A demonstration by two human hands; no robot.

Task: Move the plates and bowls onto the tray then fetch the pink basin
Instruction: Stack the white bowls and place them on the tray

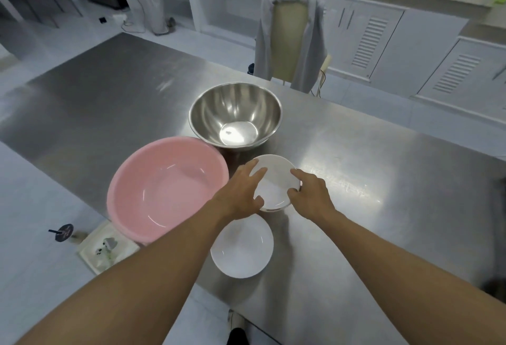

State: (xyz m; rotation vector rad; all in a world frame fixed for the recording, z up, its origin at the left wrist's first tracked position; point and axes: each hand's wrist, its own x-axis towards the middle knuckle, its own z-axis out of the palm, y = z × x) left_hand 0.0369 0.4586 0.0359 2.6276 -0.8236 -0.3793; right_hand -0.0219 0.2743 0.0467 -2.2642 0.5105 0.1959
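A small white bowl stack point(276, 180) sits on the steel table point(356, 221) in the middle. My left hand point(241, 194) grips its left rim and my right hand point(310, 194) grips its right rim. Nearer to me lies a white plate point(242, 249), partly under my left forearm. The pink basin point(164, 188) stands to the left, overhanging the table's edge. Behind the bowls stands a big steel mixing bowl point(235, 117). No tray shows in this view.
A chair with a grey garment draped over it point(290, 41) stands beyond the table's far edge. White cabinets point(383, 41) and a counter with a sink line the back right. On the floor at left lies a small tray-like item point(108, 247).
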